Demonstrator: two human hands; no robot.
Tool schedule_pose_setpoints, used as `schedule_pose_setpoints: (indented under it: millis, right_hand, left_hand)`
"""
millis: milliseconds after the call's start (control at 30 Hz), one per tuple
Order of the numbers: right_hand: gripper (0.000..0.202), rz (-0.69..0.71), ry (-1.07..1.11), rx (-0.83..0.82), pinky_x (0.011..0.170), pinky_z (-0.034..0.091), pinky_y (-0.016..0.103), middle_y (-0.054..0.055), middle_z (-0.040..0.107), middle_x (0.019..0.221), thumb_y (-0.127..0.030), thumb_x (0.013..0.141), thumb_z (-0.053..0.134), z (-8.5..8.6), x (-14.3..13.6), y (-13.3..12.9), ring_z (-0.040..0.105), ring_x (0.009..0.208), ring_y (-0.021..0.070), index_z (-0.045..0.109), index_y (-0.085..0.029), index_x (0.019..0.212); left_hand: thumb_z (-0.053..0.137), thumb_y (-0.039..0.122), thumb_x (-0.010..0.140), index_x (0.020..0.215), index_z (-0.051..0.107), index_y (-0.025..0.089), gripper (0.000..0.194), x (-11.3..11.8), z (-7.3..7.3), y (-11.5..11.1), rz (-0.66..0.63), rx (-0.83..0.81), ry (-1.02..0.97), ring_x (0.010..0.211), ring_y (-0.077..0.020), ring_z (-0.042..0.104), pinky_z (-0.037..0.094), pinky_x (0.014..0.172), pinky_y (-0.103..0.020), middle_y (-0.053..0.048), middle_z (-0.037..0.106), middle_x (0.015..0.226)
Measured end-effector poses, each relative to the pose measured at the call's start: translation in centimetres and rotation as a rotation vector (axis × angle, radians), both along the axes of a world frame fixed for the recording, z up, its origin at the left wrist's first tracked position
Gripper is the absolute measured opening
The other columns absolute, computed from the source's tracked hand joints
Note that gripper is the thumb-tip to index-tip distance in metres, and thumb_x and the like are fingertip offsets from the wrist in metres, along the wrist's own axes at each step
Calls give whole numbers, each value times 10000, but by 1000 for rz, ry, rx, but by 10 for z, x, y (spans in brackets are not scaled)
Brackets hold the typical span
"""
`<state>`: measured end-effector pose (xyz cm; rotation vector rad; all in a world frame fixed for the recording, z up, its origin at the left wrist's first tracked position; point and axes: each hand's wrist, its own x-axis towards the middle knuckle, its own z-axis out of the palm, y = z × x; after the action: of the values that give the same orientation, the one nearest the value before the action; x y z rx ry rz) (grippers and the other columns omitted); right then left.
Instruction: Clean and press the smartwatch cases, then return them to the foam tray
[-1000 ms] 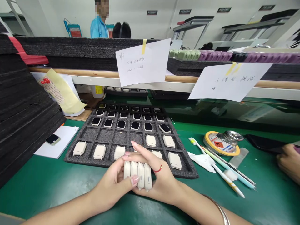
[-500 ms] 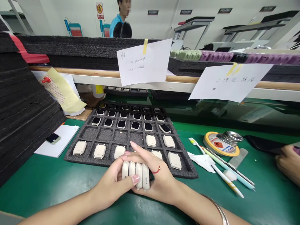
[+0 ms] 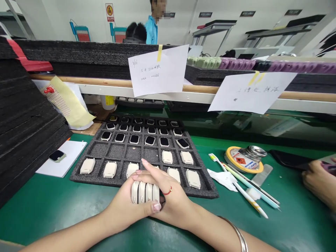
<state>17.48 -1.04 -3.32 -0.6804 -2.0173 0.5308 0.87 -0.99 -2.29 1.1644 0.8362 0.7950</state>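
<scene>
Several cream smartwatch cases (image 3: 145, 192) stand side by side in a row, pressed together between my hands. My left hand (image 3: 131, 206) is closed round them from the left, its thumb along their near lower side. From the right, my right hand (image 3: 168, 196) wraps over and under the same row, with its fingers across the top. Right behind my hands lies a black foam tray (image 3: 101, 151) with square pockets. Its near rows hold cream cases lying back side up, such as one case (image 3: 110, 169); the far rows hold watches with dark screens (image 3: 134, 139).
A toothbrush (image 3: 249, 199), pens, a tissue (image 3: 223, 179) and a yellow-rimmed round tin (image 3: 233, 161) lie to the right. A co-worker's hand (image 3: 319, 178) is at the right edge. On the left, a watch (image 3: 57, 155) rests on white paper (image 3: 67, 164) beside stacked black foam (image 3: 26, 133).
The row of cases has turned in my hands, so another side with small buttons faces me. My left thumb has shifted along it. The person in blue at the back has moved right.
</scene>
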Motion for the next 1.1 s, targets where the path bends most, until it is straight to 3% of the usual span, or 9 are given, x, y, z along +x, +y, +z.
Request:
schedule_pose_setpoints:
  millis: [267,367,433,500,567,700,833,1000,1100]
  right_hand:
    - [1056,-53,-59,-107,1088,439,445,81,646,1314,-199,765,775,-5,-6,-1,570,1256,264,109,-284,1580]
    - [1149,-39,-187,-130,1144,358,499,147,518,1459,-373,716,863,9,1,-6,464,1358,311,120,-239,1583]
    - [998,-53,-202,-145,1144,361,483,153,493,1485,-484,785,797,21,16,-10,455,1369,307,230,-222,1564]
    - [590,-198,-197,-172,1081,440,419,103,598,1385,-476,940,615,29,41,-13,558,1269,256,453,-244,1458]
    - [326,-508,-233,-203,986,507,366,48,706,1201,-431,998,476,32,73,-13,651,1111,215,658,-272,1216]
    - [296,-810,-303,-296,637,541,389,118,741,942,-382,908,514,17,138,-8,676,679,241,713,-176,984]
    - [225,-850,-374,-382,454,457,337,61,670,591,-359,764,581,1,170,-6,545,400,185,654,-188,637]
    - [212,-847,-319,-324,609,522,337,72,719,752,-371,866,565,21,132,-13,665,641,219,675,-196,820]
    - [107,-601,-238,-211,686,531,291,34,713,837,-278,931,603,42,81,-21,659,718,172,681,-225,883]
  left_hand:
    - [873,386,649,1101,602,164,571,0,0,6,-7,-44,69,1047,-320,642,505,923,-431,-103,701,1043]
    - [892,326,606,1137,587,172,631,1,0,9,-20,5,87,1068,-326,654,513,936,-427,-110,710,1100]
    - [897,287,583,1183,561,192,694,1,-1,9,-17,-15,93,1039,-322,682,531,926,-432,-107,725,1094]
    - [895,275,581,1201,535,215,720,1,-3,6,-30,-96,84,952,-304,722,559,880,-433,-92,749,1033]
    - [888,260,590,1178,523,224,693,1,-3,4,-44,-161,82,902,-280,740,572,854,-415,-81,759,1006]
    - [865,241,624,1071,518,218,566,1,-2,5,-68,-160,109,937,-257,739,568,863,-382,-83,746,1057]
    - [862,262,614,1042,509,213,557,1,-3,9,-49,-102,147,951,-283,727,546,889,-427,-97,731,1064]
    - [857,255,586,1035,514,211,567,2,-5,10,-49,-101,153,958,-304,706,528,888,-459,-96,711,1056]
    - [865,262,573,1022,521,214,568,2,-4,9,-42,-89,169,927,-277,692,527,858,-423,-64,702,1010]
